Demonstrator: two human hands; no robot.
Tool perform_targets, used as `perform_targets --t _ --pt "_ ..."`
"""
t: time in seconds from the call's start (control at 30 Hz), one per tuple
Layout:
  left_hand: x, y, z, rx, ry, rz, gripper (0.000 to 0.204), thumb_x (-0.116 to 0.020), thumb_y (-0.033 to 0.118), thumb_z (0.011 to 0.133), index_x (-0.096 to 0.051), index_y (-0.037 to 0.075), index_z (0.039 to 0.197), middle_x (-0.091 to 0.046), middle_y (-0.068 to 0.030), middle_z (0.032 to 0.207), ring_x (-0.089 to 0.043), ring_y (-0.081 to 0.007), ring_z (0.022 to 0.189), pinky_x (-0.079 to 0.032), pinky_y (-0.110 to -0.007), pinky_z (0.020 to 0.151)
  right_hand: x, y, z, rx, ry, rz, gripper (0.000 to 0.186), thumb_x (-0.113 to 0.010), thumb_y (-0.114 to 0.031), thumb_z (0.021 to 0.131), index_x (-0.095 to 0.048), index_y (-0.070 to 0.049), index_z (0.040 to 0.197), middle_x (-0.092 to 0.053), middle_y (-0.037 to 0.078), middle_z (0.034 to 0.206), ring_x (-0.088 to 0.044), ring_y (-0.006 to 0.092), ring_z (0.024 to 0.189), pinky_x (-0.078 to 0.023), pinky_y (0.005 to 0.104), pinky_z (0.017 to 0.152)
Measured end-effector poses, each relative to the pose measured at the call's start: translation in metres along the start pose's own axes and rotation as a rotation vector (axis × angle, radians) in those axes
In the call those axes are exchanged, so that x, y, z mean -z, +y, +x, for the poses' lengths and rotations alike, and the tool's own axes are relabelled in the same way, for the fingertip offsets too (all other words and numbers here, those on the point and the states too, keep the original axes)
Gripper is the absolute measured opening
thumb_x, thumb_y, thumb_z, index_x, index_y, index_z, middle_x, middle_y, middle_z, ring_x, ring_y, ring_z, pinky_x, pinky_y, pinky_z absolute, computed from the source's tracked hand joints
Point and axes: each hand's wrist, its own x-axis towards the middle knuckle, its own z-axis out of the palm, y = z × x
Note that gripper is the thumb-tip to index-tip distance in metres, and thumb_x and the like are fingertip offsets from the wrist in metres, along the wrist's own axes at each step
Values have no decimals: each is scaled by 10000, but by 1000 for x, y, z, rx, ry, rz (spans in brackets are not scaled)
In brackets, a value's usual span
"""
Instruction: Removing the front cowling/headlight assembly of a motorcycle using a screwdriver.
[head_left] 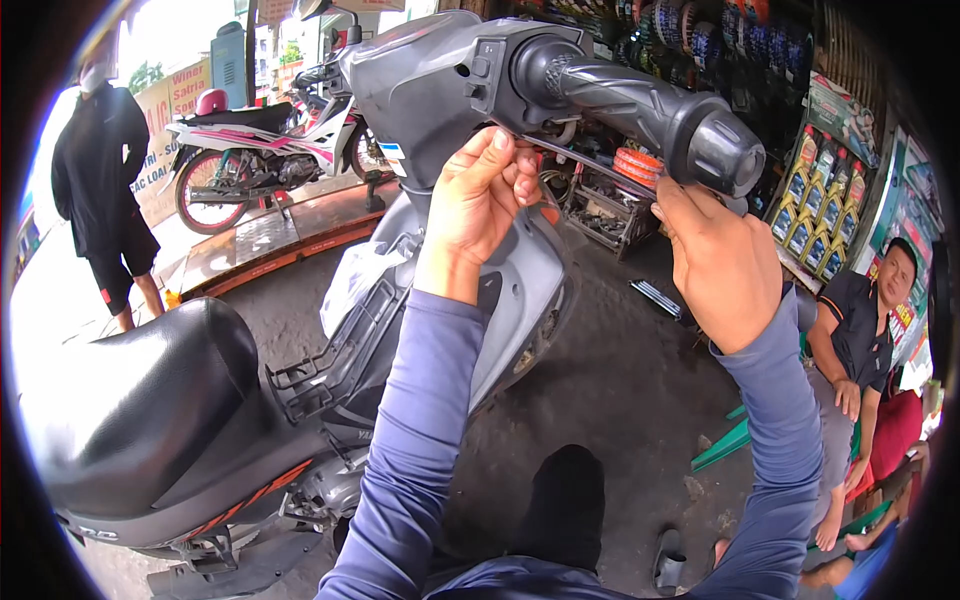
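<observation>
The right handlebar of a grey scooter fills the top middle, with its black rubber grip pointing right. Below the grip runs a thin dark brake lever. My left hand is closed under the inner end of the lever, thumb pressed to the curled fingers; whatever it pinches is hidden. Near the grip's outer end, my right hand is closed with its fingers bent around the lever's tip. Its fingertips are partly hidden behind the hand.
The scooter's black seat lies at the left. A pink-and-white motorbike stands on a low platform behind. One person stands far left; another sits at the right. Oil bottles line a rack, and a metal crate sits beyond the handlebar.
</observation>
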Motion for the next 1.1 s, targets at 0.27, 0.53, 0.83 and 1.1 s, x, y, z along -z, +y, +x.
perform_targets --t 0.27,0.53,0.83,1.1 --pt "-14 -20 -1 -60 45 -395 260 -571 283 961 -567 24 939 -563 -47 798 -483 -116 647 -407 -274 571 29 -34 7 47 -117 -304 273 -561 -8 791 -581 -25 1064 -648 133 896 -650 331 672 -529 409 583" --pt "-25 -14 -7 -121 159 -188 212 -550 218 947 -585 11 921 -577 -56 770 -472 -128 651 -407 -286 607 36 -33 7 91 -105 -295 232 -555 -8 785 -578 -9 1015 -643 158 846 -653 337 666 -535 417 592" --pt "-26 -42 -48 -300 293 -247 148 -459 27 847 -550 44 963 -520 -47 768 -437 -127 627 -396 -294 621 39 -38 -4 154 -211 -175 114 -582 -66 831 -606 -6 925 -617 151 737 -640 337 703 -503 412 609" --pt "-20 -69 -293 557 505 -99 133 -409 -1 667 -509 -8 755 -427 -67 679 -306 -104 509 -241 -225 415 -67 -6 -217 -743 -496 750 171 -500 -164 986 -532 -11 915 -482 38 631 -496 152 500 -392 300 467"
